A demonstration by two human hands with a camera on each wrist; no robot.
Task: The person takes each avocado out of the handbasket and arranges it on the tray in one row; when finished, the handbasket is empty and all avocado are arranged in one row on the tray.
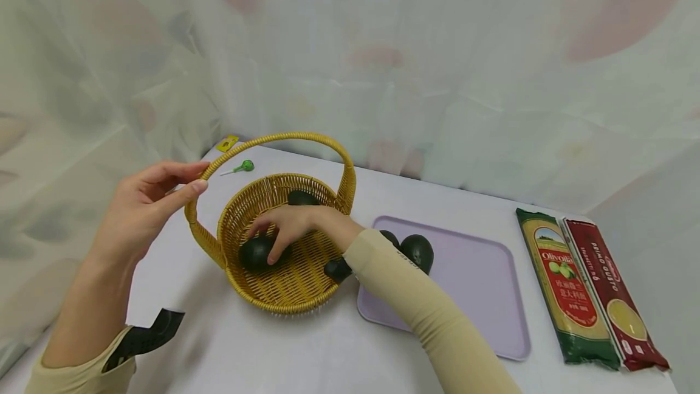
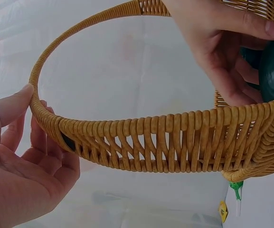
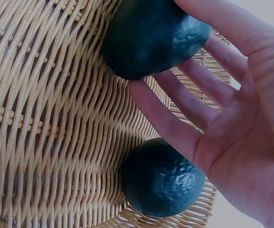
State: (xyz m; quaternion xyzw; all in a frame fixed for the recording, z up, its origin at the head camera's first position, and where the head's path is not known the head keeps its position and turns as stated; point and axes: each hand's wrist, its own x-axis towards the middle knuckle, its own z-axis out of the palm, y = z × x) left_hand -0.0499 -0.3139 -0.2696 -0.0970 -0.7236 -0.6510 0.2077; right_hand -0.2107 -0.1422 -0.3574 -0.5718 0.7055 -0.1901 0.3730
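Observation:
A yellow-brown wicker basket [image 1: 295,278] stands on the table with its tall handle [image 2: 146,142] up. My left hand [image 1: 137,199] pinches the left side of that handle between thumb and fingers. Inside the basket, my right hand [image 1: 290,224] holds a dark green avocado [image 1: 257,254], thumb on one side and fingers on the other. In the right wrist view this avocado [image 3: 151,38] lies against the woven wicker, the right hand [image 3: 231,109] around it. A second avocado [image 3: 160,178] sits apart from it, toward the basket's back [image 1: 302,197] in the head view.
Right of the basket lies a lilac tray [image 1: 476,272] bearing two avocados [image 1: 417,251], partly behind the right sleeve. Two pasta packs, one green and red [image 1: 569,290], one dark red [image 1: 612,290], lie farther right. A green lollipop [image 1: 247,165] and a small yellow packet [image 1: 227,143] lie behind the handle.

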